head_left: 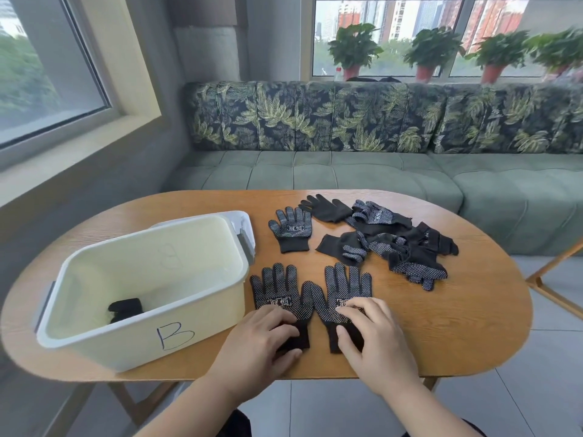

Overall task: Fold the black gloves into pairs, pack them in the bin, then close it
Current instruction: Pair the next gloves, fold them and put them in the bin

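On the oval wooden desk, two black dotted knit gloves are laid side by side.
Both hands, left and right, are pressed flat on the cuffs, nothing gripped; the cream plastic bin stands left. Uneven stacking could leave the folded pair crooked.

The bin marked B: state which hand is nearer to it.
Left. The left hand rests on a glove cuff just beside the bin; the right hand presses the next glove, farther away.

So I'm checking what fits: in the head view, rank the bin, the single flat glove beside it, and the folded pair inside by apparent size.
1. bin
2. single flat glove
3. folded pair, partly hidden by the bin wall, so unsure
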